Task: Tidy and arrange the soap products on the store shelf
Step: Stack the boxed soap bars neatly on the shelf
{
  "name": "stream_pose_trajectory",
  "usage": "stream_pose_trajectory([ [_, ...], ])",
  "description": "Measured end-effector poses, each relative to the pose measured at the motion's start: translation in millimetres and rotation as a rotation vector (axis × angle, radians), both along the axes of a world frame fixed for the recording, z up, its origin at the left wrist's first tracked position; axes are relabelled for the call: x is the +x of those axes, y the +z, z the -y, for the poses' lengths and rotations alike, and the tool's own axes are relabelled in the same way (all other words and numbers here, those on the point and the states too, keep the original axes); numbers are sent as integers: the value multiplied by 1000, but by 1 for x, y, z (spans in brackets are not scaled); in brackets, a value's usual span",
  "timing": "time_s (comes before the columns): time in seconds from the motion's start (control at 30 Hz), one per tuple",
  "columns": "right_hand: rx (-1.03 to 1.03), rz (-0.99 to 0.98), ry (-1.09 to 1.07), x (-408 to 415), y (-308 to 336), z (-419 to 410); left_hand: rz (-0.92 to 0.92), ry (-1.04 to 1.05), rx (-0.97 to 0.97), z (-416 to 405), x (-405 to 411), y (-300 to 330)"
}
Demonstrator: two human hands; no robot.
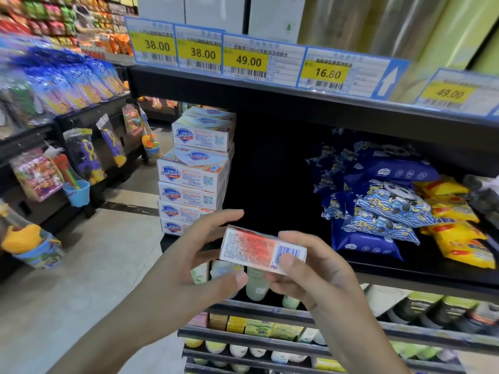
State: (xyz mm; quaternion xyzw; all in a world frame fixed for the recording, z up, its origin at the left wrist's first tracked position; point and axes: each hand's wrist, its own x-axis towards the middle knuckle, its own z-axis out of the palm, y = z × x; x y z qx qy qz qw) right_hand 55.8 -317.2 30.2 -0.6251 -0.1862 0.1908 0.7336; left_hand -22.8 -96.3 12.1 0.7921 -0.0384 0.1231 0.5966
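A single soap box (259,248) is sitting in the air just in front of the shelf (405,273), its barcode side facing up, below and to the right of the soap stack (193,179). Both hands are holding it: the left hand (194,263) is curling round its left end with fingers over the top and thumb underneath, and the right hand (305,268) is pinching its right end, thumb lying across the barcode.

The soap stack is standing at the left end of the shelf, several white boxes high, their shield logos all facing forward. It is looking fairly neat, though the top boxes are sitting slightly back from the lower ones. Right of the soap stack a wide dark gap is lying open on the shelf, and beyond that gap blue packets (378,209) and yellow packets (456,228) are piled loosely.

Judging by this, the job is partly done: most boxes are already stacked, and the box in hand is not yet placed. It probably belongs on or beside the soap stack, logo forward. Whether more loose soap is waiting elsewhere cannot be told. Price tags (248,60) are hanging on the shelf edge above the soap stack.
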Motion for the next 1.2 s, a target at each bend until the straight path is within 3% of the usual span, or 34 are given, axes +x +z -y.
stream_pose_trajectory([
  [0.27, -73, -25, 53, -1, 4, -1, 105, 43, 20, 4, 2, 4],
  [0.43, -180, 0, 73, 2, -1, 0, 78, 57, -32, 8, 0, 7],
  [0.67, -154, -1, -30, 5, -3, -5, -26, 97, -182, 15, 1, 10],
  [0.8, -92, 282, -37, -7, -2, -1, -74, 143, -288, 18, 4, 15],
  [0.97, -203, 634, 22, -10, -11, 2, -170, 176, -372, 19, 6, 17],
  [1.2, -218, 725, 25, -3, -14, 0, -277, 199, -390, 16, 7, 21],
])
